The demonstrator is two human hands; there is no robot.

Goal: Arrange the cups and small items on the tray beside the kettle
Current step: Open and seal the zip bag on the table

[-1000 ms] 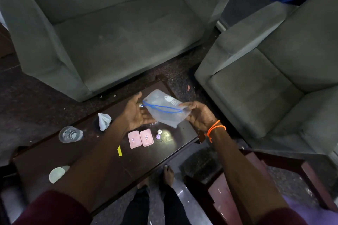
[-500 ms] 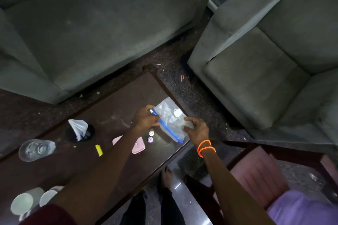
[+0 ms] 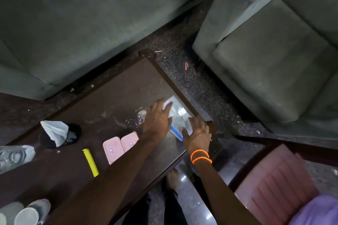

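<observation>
Clear crinkly plastic bag (image 3: 176, 115), blue strip: 2 hands flat, left hand (image 3: 157, 120), right hand (image 3: 198, 133), seemingly pressing it.

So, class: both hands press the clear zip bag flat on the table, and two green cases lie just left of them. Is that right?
Not quite. The head view shows the two cases are pink, not green. The rest holds: the left hand and right hand lie flat on the clear zip bag on the table.

Pink cases (image 3: 119, 145), yellow stick (image 3: 90, 162), orange bracelets (image 3: 200, 156), dark brown table (image 3: 117, 93).
</observation>
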